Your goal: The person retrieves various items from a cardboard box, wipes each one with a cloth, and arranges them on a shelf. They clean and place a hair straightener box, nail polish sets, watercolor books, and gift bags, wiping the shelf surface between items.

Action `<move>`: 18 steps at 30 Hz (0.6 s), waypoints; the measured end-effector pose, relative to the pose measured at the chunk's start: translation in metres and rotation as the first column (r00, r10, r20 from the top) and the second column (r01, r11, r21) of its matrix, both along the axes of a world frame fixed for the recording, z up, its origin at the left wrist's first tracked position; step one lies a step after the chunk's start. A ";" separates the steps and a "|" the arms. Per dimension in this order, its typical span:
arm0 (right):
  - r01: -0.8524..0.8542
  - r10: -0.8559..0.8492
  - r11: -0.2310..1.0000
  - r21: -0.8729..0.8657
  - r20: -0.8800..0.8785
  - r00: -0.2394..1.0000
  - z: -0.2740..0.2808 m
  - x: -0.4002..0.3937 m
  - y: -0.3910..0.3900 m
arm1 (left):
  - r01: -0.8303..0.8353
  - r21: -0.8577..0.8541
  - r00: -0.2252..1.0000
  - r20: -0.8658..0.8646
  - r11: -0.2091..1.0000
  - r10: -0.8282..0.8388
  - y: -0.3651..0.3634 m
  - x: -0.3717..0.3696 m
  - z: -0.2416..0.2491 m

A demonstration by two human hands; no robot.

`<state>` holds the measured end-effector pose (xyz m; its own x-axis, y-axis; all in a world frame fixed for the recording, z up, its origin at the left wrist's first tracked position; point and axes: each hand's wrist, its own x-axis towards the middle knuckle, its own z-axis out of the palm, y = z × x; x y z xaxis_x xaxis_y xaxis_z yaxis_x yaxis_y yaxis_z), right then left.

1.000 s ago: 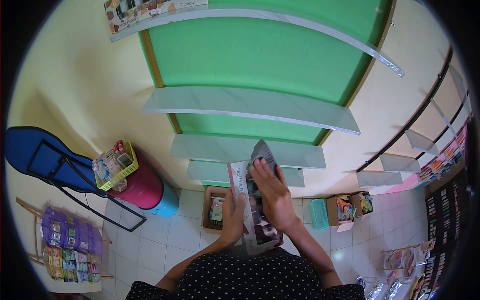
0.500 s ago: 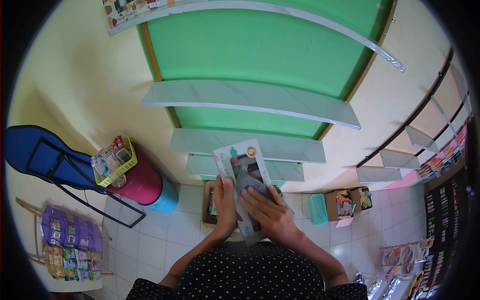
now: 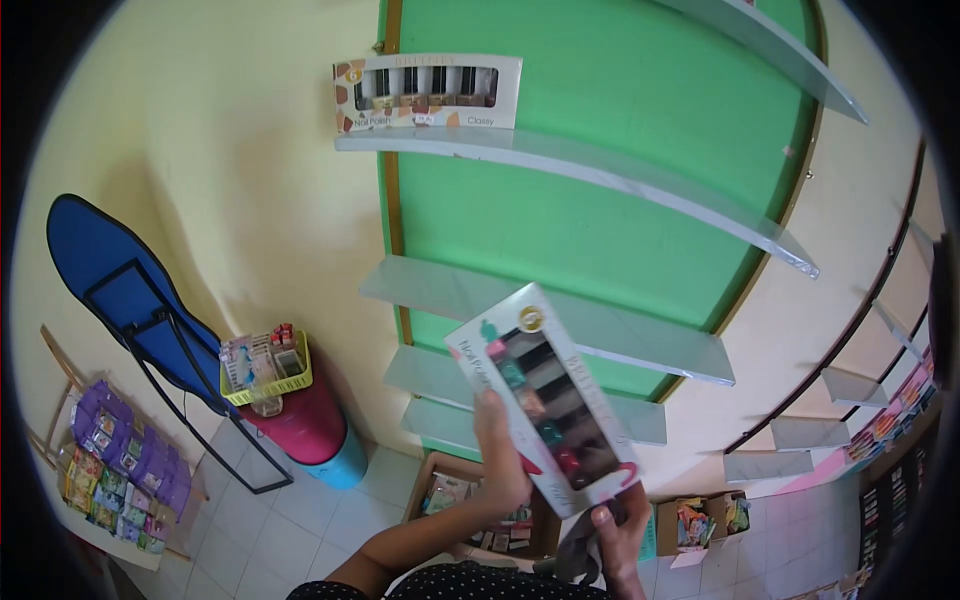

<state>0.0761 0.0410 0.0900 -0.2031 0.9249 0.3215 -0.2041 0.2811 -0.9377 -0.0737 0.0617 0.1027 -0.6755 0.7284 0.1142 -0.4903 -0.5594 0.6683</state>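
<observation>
A white nail polish set box [image 3: 606,445] is held up tilted in front of me, its window showing several bottles in pink, teal and red. My left hand [image 3: 505,465] grips the box along its left edge, thumb on the front. At the lower right corner of the box is my right hand [image 3: 622,530], closed around a grey cloth [image 3: 577,552] that hangs down. Its fingertips reach behind the box's lower end. A second nail polish set box [image 3: 427,92], with darker bottles, stands on the upper left end of the marbled shelf [image 3: 600,180].
More marbled shelves [image 3: 440,282] line the green wall panel. Below them a cardboard box [image 3: 425,490] holds packaged goods. A yellow basket [image 3: 300,380] sits on a red and blue drum [image 3: 320,430] beside a folded ironing board [image 3: 130,270]. Small cartons [image 3: 690,545] stand on the floor at right.
My view has swung up and left, bringing the shelved box into sight. The right hand with the cloth has moved off the box's window to its lower corner, uncovering the bottles.
</observation>
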 end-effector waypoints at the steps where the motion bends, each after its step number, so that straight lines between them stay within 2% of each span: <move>1: 0.076 -0.085 0.987 -0.138 -0.056 0.995 0.006 -0.003 -0.001 | 0.017 0.038 0.999 -0.044 0.999 -0.015 -0.003 0.009 0.016; 2: 0.215 -0.201 0.963 -0.164 0.102 0.974 0.018 -0.003 0.005 | 0.036 0.074 0.996 -0.087 0.997 -0.029 -0.005 0.017 0.030; 3: 0.234 -0.220 0.959 -0.159 0.100 0.970 0.035 -0.001 0.014 | 0.012 0.169 0.995 -0.100 0.986 0.005 -0.001 0.022 0.044; 4: 0.252 -0.239 0.956 -0.152 0.098 0.966 0.052 0.005 0.027 | 0.050 0.163 0.994 -0.101 0.985 -0.034 -0.002 0.025 0.059; 5: 0.247 -0.244 0.969 0.019 0.251 0.937 0.055 0.023 0.053 | 0.127 0.230 0.980 -0.180 0.965 -0.086 0.002 0.023 0.073; 6: 0.292 -0.303 0.948 0.125 0.080 0.950 0.073 0.025 0.066 | 0.346 0.291 0.915 -0.317 0.892 -0.252 0.006 0.013 0.087; 7: 0.243 -0.257 0.956 0.165 0.070 0.964 0.091 0.040 0.096 | 0.414 0.260 0.838 -0.484 0.872 -0.253 0.013 0.004 0.108; 8: 0.164 -0.187 0.930 0.329 0.042 0.981 0.113 0.054 0.126 | 0.390 0.367 0.834 -0.530 0.844 -0.155 0.019 0.000 0.127; 9: 0.213 -0.265 0.901 0.377 0.092 0.960 0.146 0.057 0.141 | 0.336 0.340 0.714 -0.701 0.878 -0.002 0.029 -0.015 0.135; 10: 0.223 -0.242 0.899 0.377 0.003 0.970 0.177 0.047 0.144 | 0.176 0.353 0.555 -0.807 0.919 0.204 0.040 -0.033 0.143; 11: 0.158 -0.190 0.910 0.383 0.046 0.981 0.201 0.045 0.156 | 0.057 0.479 0.485 -0.780 0.876 0.395 0.052 -0.048 0.145; 13: 0.050 -0.116 0.918 0.393 0.145 0.983 0.239 0.048 0.183 | -0.078 0.468 0.376 -0.804 0.880 0.461 0.045 -0.072 0.157; 15: -0.015 -0.086 0.917 0.398 0.236 0.968 0.259 0.043 0.210 | -0.117 0.433 0.425 -0.791 0.894 0.439 0.034 -0.082 0.158; 17: -0.084 -0.032 0.932 0.352 0.310 0.950 0.267 0.038 0.247 | -0.127 0.446 0.418 -0.786 0.886 0.456 0.027 -0.090 0.147; 18: -0.076 -0.062 0.941 0.330 0.387 0.920 0.271 0.035 0.257 | -0.145 0.448 0.409 -0.785 0.882 0.466 0.023 -0.092 0.140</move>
